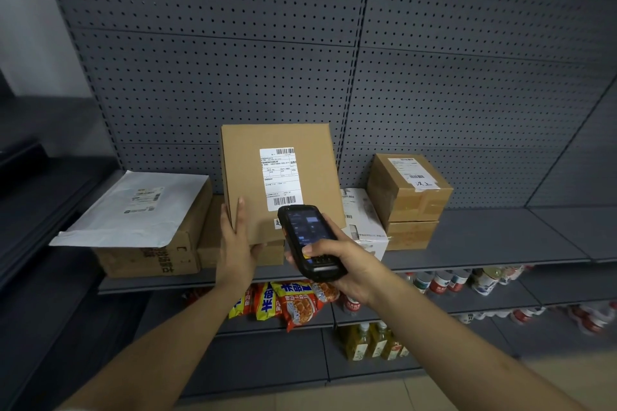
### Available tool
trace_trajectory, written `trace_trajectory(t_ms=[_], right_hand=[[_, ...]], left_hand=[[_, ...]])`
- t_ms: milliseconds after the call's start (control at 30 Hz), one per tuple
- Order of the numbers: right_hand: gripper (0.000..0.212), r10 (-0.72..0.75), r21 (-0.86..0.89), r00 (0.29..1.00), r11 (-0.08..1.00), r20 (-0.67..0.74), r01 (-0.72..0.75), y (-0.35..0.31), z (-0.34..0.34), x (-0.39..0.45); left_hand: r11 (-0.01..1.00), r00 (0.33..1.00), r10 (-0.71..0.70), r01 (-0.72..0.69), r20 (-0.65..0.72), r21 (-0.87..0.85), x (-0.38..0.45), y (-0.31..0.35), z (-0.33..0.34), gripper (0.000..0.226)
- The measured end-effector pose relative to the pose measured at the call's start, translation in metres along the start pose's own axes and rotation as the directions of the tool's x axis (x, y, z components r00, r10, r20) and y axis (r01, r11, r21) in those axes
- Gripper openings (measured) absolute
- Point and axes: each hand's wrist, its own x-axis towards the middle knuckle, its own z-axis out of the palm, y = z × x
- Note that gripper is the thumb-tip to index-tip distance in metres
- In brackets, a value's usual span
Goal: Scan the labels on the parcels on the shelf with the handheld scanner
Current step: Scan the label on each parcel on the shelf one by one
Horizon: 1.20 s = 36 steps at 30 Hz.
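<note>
My left hand (237, 242) grips the lower left corner of a flat brown cardboard parcel (247, 170) and holds it tilted upright on the shelf (484, 243). The parcel's white label (281, 177) with barcodes faces me. My right hand (347, 269) holds a black handheld scanner (309, 240), its lit screen facing me and its top just under the label's lower barcode. A white mailer bag (133, 210) lies on a brown box (150, 257) to the left. At the right stand a white box (364, 223) and two stacked brown boxes (409, 197).
Grey pegboard (233, 60) backs the shelf. Lower shelves carry snack packets (287, 304), bottles with red labels (444, 282) and yellow oil bottles (374, 342). The shelf right of the stacked boxes is bare grey metal. A dark shelving unit (33, 193) stands at the left.
</note>
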Motion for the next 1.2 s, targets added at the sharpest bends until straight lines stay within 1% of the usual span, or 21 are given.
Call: trace_trajectory(t_ms=[133, 267, 367, 500, 600, 733, 833, 900, 1000, 1067, 1200], right_hand=[[0.072, -0.005, -0.018, 1.000, 1.000, -0.008, 0.005, 0.003, 0.000, 0.002], [0.068, -0.003, -0.013, 0.999, 1.000, -0.053, 0.003, 0.008, -0.004, 0.008], [0.071, -0.005, -0.020, 0.991, 1.000, -0.134, 0.002, 0.015, -0.013, 0.017], [0.084, 0.001, 0.005, 0.966, 1.000, -0.260, 0.000, 0.020, -0.030, 0.030], [0.076, -0.029, -0.010, 0.942, 1.000, -0.333, 0.028, 0.021, -0.041, 0.036], [0.089, -0.070, -0.060, 0.907, 0.997, -0.415, 0.049, 0.020, -0.065, 0.045], [0.089, -0.091, -0.100, 0.870, 0.994, -0.485, 0.048, 0.016, -0.086, 0.050], [0.090, -0.089, -0.114, 0.858, 0.993, -0.505, 0.035, 0.012, -0.103, 0.053], [0.077, -0.055, -0.082, 0.855, 0.997, -0.515, 0.014, 0.003, -0.134, 0.061], [0.072, -0.044, -0.092, 0.858, 0.996, -0.511, -0.004, -0.005, -0.154, 0.067], [0.081, -0.032, -0.100, 0.858, 0.995, -0.513, -0.023, -0.018, -0.191, 0.081]], left_hand=[[1.000, 1.000, -0.014, 0.014, 0.014, 0.006, -0.001, -0.005, -0.002, 0.107], [0.998, 0.998, -0.025, 0.028, 0.060, -0.050, 0.001, -0.010, -0.001, 0.108], [0.994, 0.993, -0.014, 0.027, 0.120, -0.105, 0.007, -0.015, 0.002, 0.114], [0.993, 0.982, 0.029, -0.006, 0.189, -0.117, 0.016, -0.018, 0.010, 0.114], [0.989, 0.971, 0.063, -0.031, 0.230, -0.141, 0.023, -0.018, 0.021, 0.112], [0.984, 0.958, 0.049, 0.002, 0.282, -0.179, 0.040, -0.009, 0.043, 0.117], [0.984, 0.950, 0.027, 0.029, 0.312, -0.175, 0.053, 0.004, 0.064, 0.119], [0.986, 0.942, 0.007, 0.049, 0.335, -0.157, 0.061, 0.013, 0.079, 0.118], [0.990, 0.930, -0.003, 0.053, 0.367, -0.127, 0.077, 0.025, 0.103, 0.120], [0.991, 0.915, -0.011, 0.064, 0.403, -0.119, 0.087, 0.032, 0.120, 0.118], [0.989, 0.889, -0.022, 0.087, 0.458, -0.122, 0.106, 0.046, 0.152, 0.115]])
